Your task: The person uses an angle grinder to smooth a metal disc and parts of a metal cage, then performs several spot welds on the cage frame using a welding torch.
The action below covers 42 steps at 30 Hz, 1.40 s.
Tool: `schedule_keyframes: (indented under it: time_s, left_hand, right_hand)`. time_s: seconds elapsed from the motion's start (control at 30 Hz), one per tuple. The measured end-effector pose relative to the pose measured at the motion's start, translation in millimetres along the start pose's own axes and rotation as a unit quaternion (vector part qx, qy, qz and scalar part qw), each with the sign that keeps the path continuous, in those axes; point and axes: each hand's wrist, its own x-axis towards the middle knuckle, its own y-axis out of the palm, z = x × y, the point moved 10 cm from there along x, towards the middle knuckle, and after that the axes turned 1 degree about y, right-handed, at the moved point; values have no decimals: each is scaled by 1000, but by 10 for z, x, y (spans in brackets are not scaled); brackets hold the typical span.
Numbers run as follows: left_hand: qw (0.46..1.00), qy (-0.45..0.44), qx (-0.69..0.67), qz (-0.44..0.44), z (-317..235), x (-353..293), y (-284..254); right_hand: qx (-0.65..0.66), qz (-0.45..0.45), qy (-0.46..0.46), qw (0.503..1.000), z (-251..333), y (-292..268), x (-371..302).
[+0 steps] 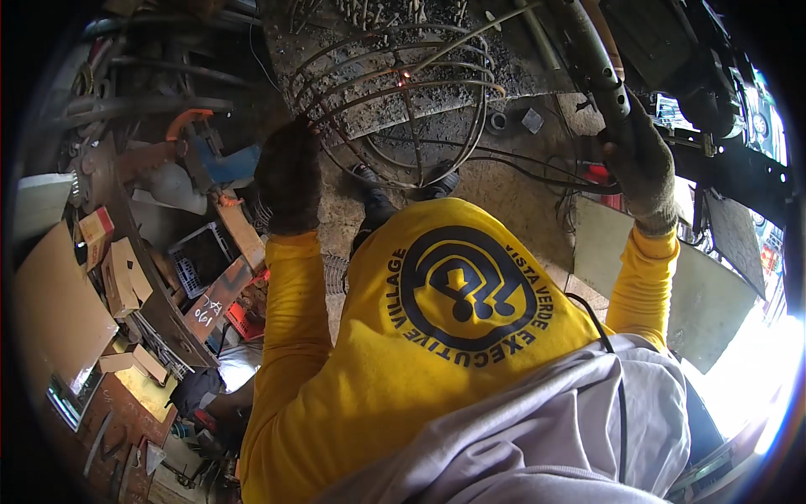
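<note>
A round cage of bent metal rods (pixel 409 109) stands at the top centre, partly over the edge of a worktable (pixel 369 126). My left hand (pixel 290 178), in a dark work glove, is closed at the cage's left side; its fingertips are in shadow. My right hand (pixel 642 172), in a grey-brown glove, wraps the lower end of a perforated metal tube (pixel 598 71). A thin welding rod (pixel 470 35) slants from the upper edge down to the cage. Small orange glows show on the cage near the rod's lower end. Where rod and tube might join is out of view.
Dark grit and upright bolts (pixel 369 13) cover the worktable's far part. Black cables (pixel 537 172) cross the floor by my feet. Boxes (pixel 126 277), a dark crate (pixel 201 256) and a blue-and-orange tool (pixel 214 160) crowd the left. A flat panel (pixel 705 294) leans at right.
</note>
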Motion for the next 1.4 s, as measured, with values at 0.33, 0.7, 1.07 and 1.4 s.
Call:
schedule_keyframes:
  time_s: [0.33,0.7,1.07,1.4]
  left_hand:
    - [1000,9,7,-5,-58,19,-17]
    - [999,14,-13,-35,-16,-16,-84]
    - [848,111,508,101,-308,-22,124]
    - [914,183,362,3,-169,-138,79]
  right_hand:
    - [-14,-2,31,999,-32,3,6]
    - [-71,-4,-23,997,51,-17,30]
    - [-122,16,-92,988,119,-22,22]
    - [-324,-24,-285,902,130,-40,-61]
